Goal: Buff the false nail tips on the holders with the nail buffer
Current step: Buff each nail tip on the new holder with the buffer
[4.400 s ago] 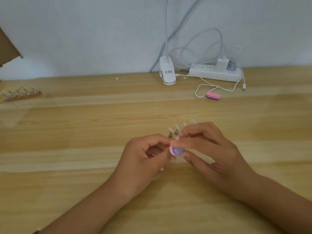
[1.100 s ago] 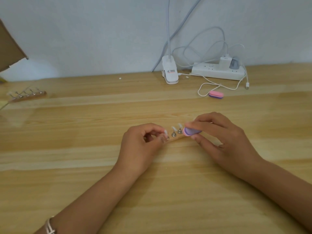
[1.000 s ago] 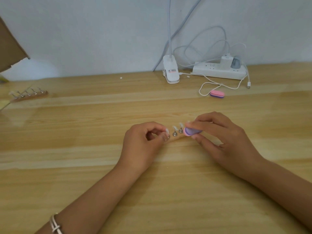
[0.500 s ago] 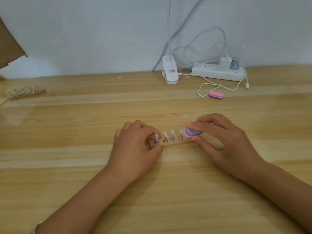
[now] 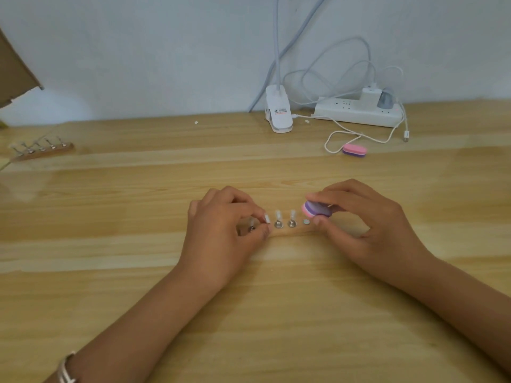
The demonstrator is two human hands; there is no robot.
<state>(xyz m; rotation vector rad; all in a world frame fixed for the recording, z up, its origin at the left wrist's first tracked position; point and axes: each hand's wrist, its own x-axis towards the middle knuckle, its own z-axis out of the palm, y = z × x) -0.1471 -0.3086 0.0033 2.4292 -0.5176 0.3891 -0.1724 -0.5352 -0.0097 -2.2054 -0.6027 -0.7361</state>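
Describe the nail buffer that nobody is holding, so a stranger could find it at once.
Find the white power strip against the wall, back right on the desk. In front lies a looped cable, with the spare buffer at its right. Unlike the buffer in the right hand, it lies flat, untouched.

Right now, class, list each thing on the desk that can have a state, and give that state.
left hand: pinching a tip stand on the near strip.
right hand: gripping the nail buffer, held over the strip's right end.
middle tip stands: upright, untouched.
spare buffer: lying flat, unused.
far strip: set aside, untouched.
power strip: two plugs in.
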